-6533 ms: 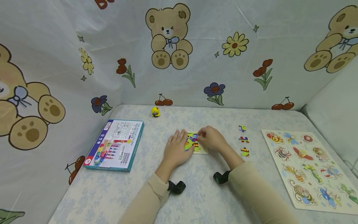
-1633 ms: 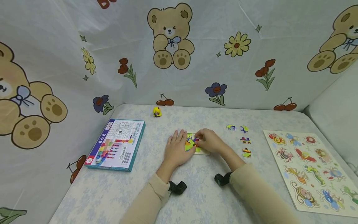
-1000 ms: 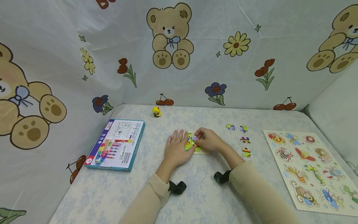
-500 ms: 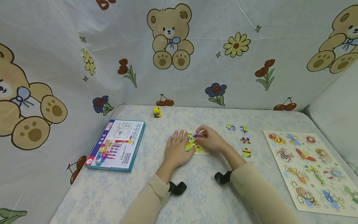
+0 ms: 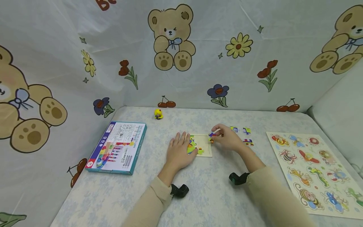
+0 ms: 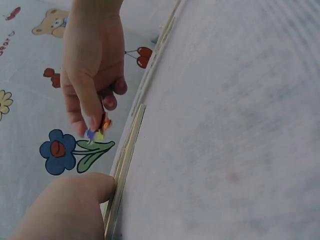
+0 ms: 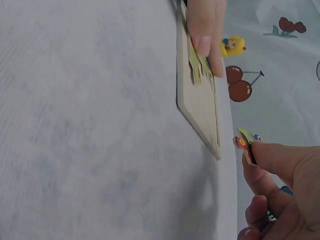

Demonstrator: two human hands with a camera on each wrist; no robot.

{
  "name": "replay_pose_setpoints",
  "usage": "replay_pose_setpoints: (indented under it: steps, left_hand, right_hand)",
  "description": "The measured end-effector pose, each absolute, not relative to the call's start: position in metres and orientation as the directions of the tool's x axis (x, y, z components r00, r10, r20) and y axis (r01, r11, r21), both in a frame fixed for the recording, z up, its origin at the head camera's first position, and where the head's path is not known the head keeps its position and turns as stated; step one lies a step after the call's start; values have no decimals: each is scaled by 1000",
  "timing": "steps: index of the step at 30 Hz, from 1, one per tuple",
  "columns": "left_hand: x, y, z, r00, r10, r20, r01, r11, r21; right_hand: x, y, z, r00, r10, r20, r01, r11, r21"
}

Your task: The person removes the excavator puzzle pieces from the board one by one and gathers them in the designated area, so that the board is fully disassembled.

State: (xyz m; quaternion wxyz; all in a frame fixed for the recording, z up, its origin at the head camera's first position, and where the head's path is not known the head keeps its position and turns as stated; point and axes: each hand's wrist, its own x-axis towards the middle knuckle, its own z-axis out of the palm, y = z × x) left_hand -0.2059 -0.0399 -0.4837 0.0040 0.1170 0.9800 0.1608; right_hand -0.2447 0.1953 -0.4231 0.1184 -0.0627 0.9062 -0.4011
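My left hand point(image 5: 180, 154) lies flat with fingers spread over the left part of a small wooden puzzle board point(image 5: 208, 148). Its thumb tip rests on the board's lower side, also seen in the right wrist view. Colourful jigsaw pieces point(image 5: 191, 144) still sit in the board's left part, partly covered by that hand; the right part shows bare wood. Just off the board's right edge, my right hand point(image 5: 227, 137) pinches a jigsaw piece point(image 7: 245, 145) between thumb and forefinger, raised above the table.
Loose jigsaw pieces point(image 5: 248, 142) lie right of my right hand. Farther right is a large insect-picture board point(image 5: 314, 173). A flat toy box point(image 5: 116, 146) lies at the left, and a small yellow figure point(image 5: 158, 114) stands at the back.
My right hand has lifted a jigsaw piece out of the board and moved right with it. Earlier, another piece joined the loose ones. My forearm now hides the nearest loose piece. The left hand stays put.
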Motion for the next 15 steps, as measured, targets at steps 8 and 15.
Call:
replay_pose_setpoints:
  steps: [8, 15]
  left_hand:
    - [-205, -40, -484, -973, 231, 32, 228, 917, 328]
    - [-205, -40, -484, -972, 232, 35, 230, 915, 330]
  right_hand:
    - [-239, 245, -419, -969, -145, -200, 28, 742, -670]
    - [-238, 274, -421, -963, -115, -243, 64, 778, -625]
